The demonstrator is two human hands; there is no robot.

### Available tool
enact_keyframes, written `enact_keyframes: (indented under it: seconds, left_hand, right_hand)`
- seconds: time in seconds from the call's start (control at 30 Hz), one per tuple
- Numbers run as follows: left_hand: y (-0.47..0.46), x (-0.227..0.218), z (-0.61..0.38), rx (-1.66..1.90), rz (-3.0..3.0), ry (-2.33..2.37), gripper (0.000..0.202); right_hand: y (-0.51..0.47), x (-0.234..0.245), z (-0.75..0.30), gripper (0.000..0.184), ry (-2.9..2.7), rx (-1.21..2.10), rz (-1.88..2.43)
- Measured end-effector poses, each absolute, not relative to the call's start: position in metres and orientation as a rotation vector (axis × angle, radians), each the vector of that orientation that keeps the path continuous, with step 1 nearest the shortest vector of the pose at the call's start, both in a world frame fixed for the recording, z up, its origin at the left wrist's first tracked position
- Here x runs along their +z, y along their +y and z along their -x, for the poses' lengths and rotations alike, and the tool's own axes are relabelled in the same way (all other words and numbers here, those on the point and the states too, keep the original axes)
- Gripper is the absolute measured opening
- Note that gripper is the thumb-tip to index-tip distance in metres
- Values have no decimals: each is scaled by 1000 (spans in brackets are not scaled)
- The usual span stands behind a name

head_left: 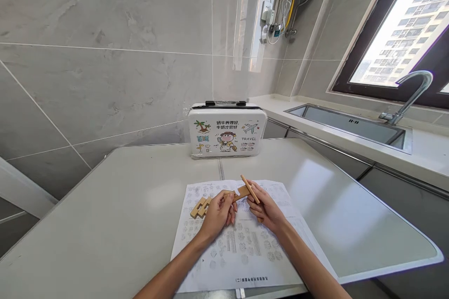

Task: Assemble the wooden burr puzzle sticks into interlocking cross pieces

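The left hand (219, 212) pinches one end of a wooden block (242, 192) with curled fingers. The right hand (265, 208) closes on its other end and on a slanting stick (249, 188). Both are over a sheet (245, 247) near the table's (122, 205) front edge, with notched pieces (199, 207) just left and a case (226, 131) at the far edge.

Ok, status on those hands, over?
Left hand, right hand both shut on wooden pieces. Spare blocks lie on sheet beside left hand. Case behind, apart.

left hand (218, 212) curled, grip pinched | right hand (265, 208) grip pinched | forearms angled inward
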State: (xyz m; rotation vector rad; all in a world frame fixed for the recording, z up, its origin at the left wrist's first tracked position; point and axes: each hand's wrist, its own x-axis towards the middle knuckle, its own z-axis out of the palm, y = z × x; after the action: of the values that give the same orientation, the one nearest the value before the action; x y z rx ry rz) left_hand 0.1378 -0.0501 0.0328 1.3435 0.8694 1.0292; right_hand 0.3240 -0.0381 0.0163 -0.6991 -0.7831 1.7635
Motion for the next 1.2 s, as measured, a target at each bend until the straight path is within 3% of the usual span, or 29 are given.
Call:
enact_keyframes:
  seconds: [1.0, 1.2]
  left_hand:
    - [-45, 25, -135, 989, -1159, 729, 39]
    - [-48, 20, -142, 1022, -1090, 753, 40]
  right_hand:
    - [-40, 10, -322, 58, -854, 1802, 660]
    - [-46, 15, -308, 36, -961, 1809, 724]
